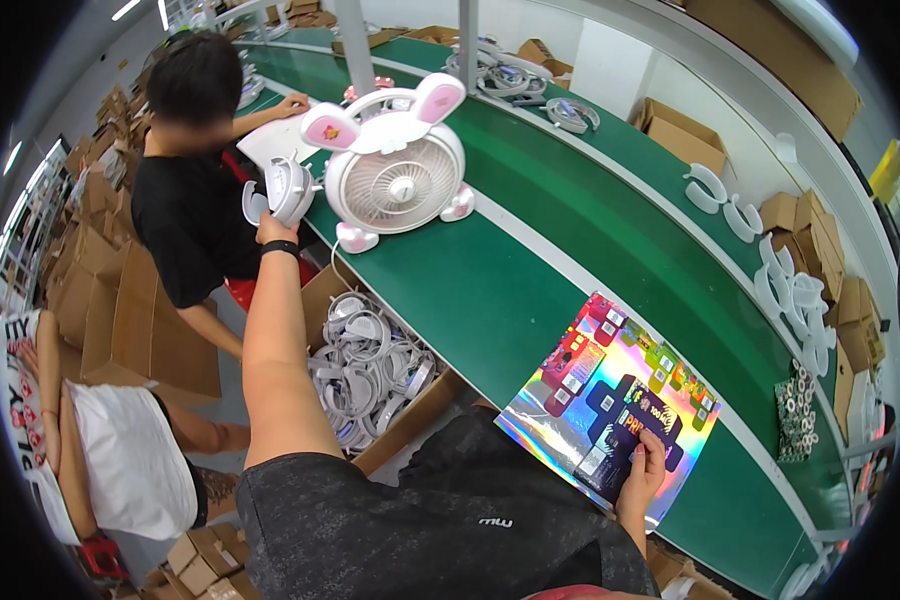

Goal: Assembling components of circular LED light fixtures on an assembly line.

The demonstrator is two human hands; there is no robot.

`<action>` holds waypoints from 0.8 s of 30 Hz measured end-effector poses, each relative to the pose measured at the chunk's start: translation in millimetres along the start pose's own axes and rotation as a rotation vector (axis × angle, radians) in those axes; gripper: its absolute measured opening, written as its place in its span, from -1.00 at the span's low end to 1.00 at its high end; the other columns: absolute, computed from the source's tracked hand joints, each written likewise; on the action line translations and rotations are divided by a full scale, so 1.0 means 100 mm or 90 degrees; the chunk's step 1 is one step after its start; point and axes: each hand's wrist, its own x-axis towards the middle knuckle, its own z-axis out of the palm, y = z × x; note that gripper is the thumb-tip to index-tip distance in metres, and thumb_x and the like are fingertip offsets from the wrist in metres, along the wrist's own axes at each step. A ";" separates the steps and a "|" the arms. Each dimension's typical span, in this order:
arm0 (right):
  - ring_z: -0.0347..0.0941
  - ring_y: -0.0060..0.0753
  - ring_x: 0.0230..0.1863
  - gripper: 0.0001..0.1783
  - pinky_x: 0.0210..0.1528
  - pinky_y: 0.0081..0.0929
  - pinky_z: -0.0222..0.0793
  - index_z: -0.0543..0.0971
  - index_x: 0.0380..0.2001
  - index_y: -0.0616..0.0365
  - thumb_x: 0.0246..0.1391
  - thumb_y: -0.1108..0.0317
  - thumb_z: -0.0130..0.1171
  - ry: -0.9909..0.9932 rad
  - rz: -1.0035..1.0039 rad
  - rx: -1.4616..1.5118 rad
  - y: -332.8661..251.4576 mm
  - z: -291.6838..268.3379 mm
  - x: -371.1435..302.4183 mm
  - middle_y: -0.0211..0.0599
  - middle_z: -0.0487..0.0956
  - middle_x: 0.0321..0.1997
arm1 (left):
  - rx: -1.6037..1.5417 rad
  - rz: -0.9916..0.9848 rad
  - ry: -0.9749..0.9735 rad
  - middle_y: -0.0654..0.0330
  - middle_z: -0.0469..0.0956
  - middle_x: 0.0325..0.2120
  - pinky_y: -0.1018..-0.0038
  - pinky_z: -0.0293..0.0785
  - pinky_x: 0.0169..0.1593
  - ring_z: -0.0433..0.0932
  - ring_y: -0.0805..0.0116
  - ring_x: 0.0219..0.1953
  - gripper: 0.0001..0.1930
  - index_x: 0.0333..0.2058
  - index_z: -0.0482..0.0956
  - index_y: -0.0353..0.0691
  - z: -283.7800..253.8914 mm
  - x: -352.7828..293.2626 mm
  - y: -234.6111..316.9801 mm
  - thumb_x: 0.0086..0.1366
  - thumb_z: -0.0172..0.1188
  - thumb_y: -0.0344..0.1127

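Observation:
My left arm reaches forward and left. At its end my left hand (pixel 277 230) is closed around white curved bands that look like neck fans (pixel 290 190), held up beside a large white table fan (pixel 398 188) with pink-lined rabbit ears and paws. At the near edge of the green table, my right hand (pixel 640 475) grips a shiny rainbow-coloured printed sheet (pixel 685 480). Its fingertips lie over a dark printed area, and its thumb is partly hidden. Below my left forearm, an open cardboard box (pixel 410 430) holds many more white neck fans (pixel 362 345).
A person in black (pixel 185 190) stands at the left of the table, one hand on a pale sheet (pixel 275 140). Another person's white garment (pixel 130 460) shows at lower left. A green conveyor belt (pixel 580 210) curves past; white bands (pixel 795 290) and cardboard boxes (pixel 680 135) line its far side.

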 end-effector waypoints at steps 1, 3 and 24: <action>0.39 -0.33 0.10 -0.82 0.18 -0.47 0.25 0.54 -0.15 0.35 0.23 0.53 0.04 0.002 -0.007 0.001 -0.02 0.01 0.00 -0.18 0.51 0.01 | 0.001 -0.007 -0.010 -0.01 0.36 0.20 -0.16 0.32 0.18 0.38 -0.15 0.19 -0.46 0.22 0.32 -0.21 0.19 -0.02 -0.05 0.27 0.02 -0.20; 0.40 -0.34 0.08 -0.83 0.16 -0.49 0.26 0.54 -0.15 0.34 0.22 0.54 0.04 0.005 -0.011 0.014 -0.04 0.01 0.01 -0.18 0.51 0.01 | -0.030 -0.031 -0.088 -0.01 0.35 0.22 -0.24 0.28 0.16 0.32 -0.18 0.24 -0.41 0.27 0.27 -0.23 0.36 0.21 -0.01 0.35 -0.10 -0.04; 0.48 -0.23 -0.01 -0.83 0.10 -0.42 0.33 0.57 -0.22 0.31 0.07 0.57 0.16 -0.011 -0.010 -0.081 -0.10 -0.01 0.01 -0.15 0.56 -0.05 | 0.479 -0.036 -0.224 0.18 -0.27 0.48 -0.25 -0.47 0.33 -0.31 0.02 0.48 0.02 0.44 -0.11 0.11 0.15 1.50 -0.03 0.14 -0.32 0.63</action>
